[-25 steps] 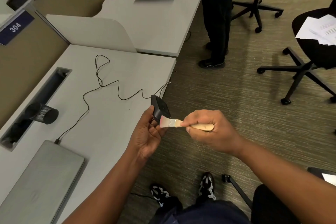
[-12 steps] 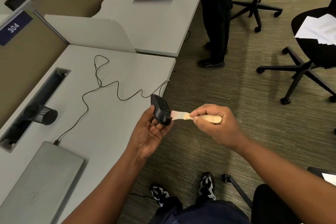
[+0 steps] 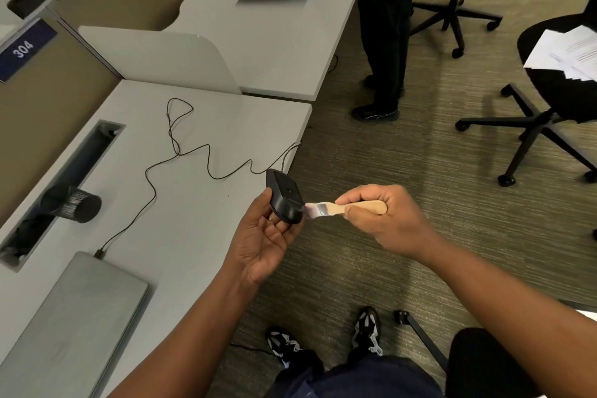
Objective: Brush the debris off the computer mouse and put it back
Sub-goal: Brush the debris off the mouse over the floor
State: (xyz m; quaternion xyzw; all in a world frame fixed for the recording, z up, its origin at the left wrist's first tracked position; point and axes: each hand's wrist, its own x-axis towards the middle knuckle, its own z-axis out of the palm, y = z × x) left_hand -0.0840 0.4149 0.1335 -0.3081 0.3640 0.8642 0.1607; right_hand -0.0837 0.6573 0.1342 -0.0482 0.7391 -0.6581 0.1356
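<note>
My left hand [image 3: 261,242] holds a black computer mouse [image 3: 284,195] upright just past the desk's right edge, thumb on its left side and fingers under it. Its thin black cable [image 3: 181,152] snakes back across the grey desk [image 3: 200,236] to a closed grey laptop [image 3: 74,326]. My right hand [image 3: 384,220] grips the wooden handle of a small brush [image 3: 342,208]. The brush's pale bristles touch the lower right side of the mouse.
A black mesh cup [image 3: 76,203] lies by the desk's cable slot [image 3: 61,184]. Another person [image 3: 384,32] stands at the far desk. Two black office chairs [image 3: 542,107] with papers on the seats stand on the carpet to the right. My feet [image 3: 323,339] are below.
The brush has swept from the mouse's lower end up and to the right along its side. My right hand shifted right; my left hand kept the mouse almost still.
</note>
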